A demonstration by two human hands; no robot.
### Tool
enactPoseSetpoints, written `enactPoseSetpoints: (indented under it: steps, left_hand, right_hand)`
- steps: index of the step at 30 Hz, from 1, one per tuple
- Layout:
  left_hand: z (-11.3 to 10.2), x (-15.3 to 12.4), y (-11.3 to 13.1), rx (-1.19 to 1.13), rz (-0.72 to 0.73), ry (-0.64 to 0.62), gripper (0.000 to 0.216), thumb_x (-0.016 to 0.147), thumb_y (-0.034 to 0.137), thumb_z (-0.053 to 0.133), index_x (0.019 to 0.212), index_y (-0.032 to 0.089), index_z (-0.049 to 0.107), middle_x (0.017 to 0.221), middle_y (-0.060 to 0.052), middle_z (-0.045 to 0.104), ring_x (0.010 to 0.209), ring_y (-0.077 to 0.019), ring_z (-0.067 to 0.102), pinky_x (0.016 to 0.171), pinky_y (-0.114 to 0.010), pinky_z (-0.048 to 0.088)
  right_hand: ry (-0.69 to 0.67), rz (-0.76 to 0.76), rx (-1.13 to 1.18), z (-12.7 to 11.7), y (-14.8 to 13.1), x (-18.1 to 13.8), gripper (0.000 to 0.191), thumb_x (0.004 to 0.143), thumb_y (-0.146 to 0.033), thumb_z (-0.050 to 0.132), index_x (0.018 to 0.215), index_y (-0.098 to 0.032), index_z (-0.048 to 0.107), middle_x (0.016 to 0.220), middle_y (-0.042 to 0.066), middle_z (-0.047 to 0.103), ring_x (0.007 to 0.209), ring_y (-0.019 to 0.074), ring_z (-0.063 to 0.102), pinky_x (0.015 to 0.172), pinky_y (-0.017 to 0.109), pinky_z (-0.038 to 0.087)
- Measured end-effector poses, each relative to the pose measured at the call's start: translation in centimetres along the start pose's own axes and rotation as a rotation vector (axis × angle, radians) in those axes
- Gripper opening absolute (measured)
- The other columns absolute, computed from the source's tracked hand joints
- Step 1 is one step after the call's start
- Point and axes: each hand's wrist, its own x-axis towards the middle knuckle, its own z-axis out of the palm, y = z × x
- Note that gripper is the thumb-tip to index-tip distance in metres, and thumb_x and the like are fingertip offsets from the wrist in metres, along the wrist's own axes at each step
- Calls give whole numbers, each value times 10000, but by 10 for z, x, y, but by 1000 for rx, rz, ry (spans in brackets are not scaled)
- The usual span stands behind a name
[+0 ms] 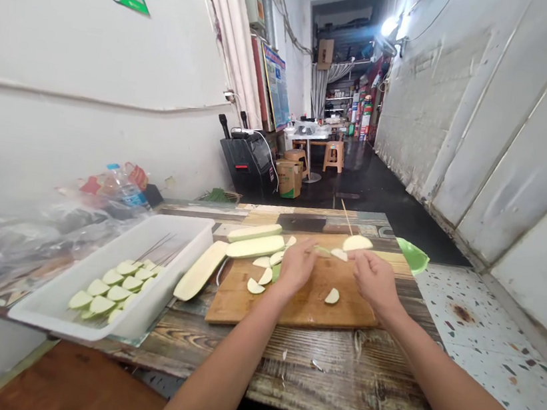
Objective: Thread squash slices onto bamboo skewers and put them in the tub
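Observation:
My right hand (373,279) is closed on a thin wooden skewer (346,216) that carries one pale half-round zucchini slice (358,244). The skewer's tip points up and away from me. Over the middle of the wooden cutting board (300,309), my left hand (298,263) has its fingers pinched at the edge of a green-skinned zucchini slice (322,251). Another slice (339,255) lies between the hands. A single slice (333,296) rests nearer me, and several loose ones, including one slice (255,287), lie left of my left hand.
Left of the board are long halved zucchini pieces (201,271). A white plastic tray (149,309) holds several skewered slices. Plastic bags and a bottle (129,189) crowd the far left. Something green (412,256) shows past the table's right edge. Stools (333,156) stand farther back.

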Motion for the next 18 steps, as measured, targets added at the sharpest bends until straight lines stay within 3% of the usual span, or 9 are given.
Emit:
enactPoseSetpoints:
  steps: [3,7,12,15,18]
  left_hand:
    - [5,20,-17,242,101,-91,300,606,58,663,874,194,672,1221,-103,536,1259,-264,332,1058,-412,163]
    - [16,30,-19,455,183,-220,156,635,53,640,695,197,646,1301,-77,464,1275,-269,285,1051,-487,94]
    - [4,19,-4,428,311,-266,114,677,101,623,726,197,659,1189,-88,531,1131,-246,438,988,-399,272]
    - [-11,10,-4,514,286,-201,65,707,156,610,753,182,648,1067,-96,563,1024,-235,482,921,-377,326]
    - [-21,3,-9,564,246,-245,64,715,186,609,774,178,634,923,-78,584,935,-223,492,874,-362,344]
  right_hand:
    - [16,41,40,-4,-1,-1,257,764,-398,455,755,-173,579,423,-80,322,352,80,260,369,216,186]
    - [6,29,41,-3,4,-4,238,747,-399,473,717,-184,571,418,-74,340,358,88,267,374,223,185]
    - [-31,1,49,-4,7,-6,236,776,-388,467,745,-181,577,434,-72,343,379,85,280,392,215,196]
    - [-72,-24,38,-4,7,-9,249,806,-394,447,776,-184,576,457,-72,339,385,79,278,395,213,204]
    - [-96,-38,10,-1,8,-11,253,813,-396,443,784,-186,582,465,-70,338,395,81,290,400,212,211]
